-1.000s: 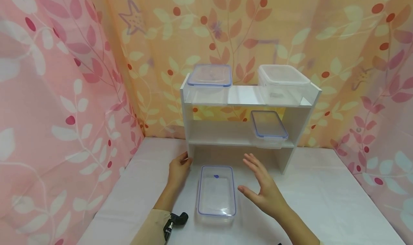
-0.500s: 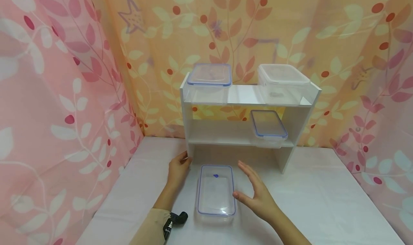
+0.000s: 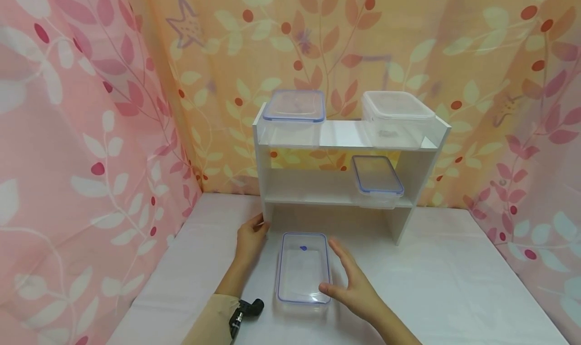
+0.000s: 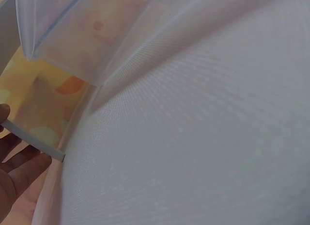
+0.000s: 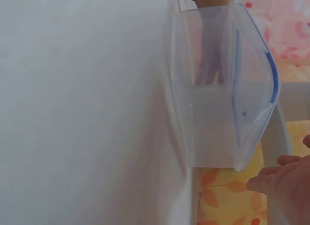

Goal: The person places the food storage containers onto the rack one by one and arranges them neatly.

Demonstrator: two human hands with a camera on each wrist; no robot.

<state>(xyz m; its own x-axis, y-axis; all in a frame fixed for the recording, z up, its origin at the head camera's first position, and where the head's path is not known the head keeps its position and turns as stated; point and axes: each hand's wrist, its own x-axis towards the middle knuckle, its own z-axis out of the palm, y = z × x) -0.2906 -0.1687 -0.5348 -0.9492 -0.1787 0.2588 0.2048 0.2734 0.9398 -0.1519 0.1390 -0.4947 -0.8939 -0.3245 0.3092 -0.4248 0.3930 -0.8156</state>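
Note:
A clear plastic food container (image 3: pixel 304 277) with a blue-rimmed lid stands on the table in front of a small white shelf (image 3: pixel 308 186). My left hand (image 3: pixel 250 240) grips the front edge of the shelf's left side panel, low down; the left wrist view shows thumb and fingers on either side of that panel (image 4: pixel 35 140). To the right of the container is my right hand (image 3: pixel 356 287), fingers extended and thumb spread apart. Its thumb overlaps the lid's right edge in the head view. In the right wrist view the container (image 5: pixel 213 128) appears sideways, with the fingertips near it.
On the shelf's top board are a blue-rimmed container (image 3: pixel 295 118) at left and a white-lidded container (image 3: pixel 397 118) at right. Another blue-rimmed container (image 3: pixel 379 181) sits on the middle board, at the right. Patterned curtains (image 3: pixel 209 47) enclose the table (image 3: pixel 472 284).
My right hand has moved left and toward me, from beside the container until its thumb overlaps the lid's edge. The left hand keeps its hold on the shelf.

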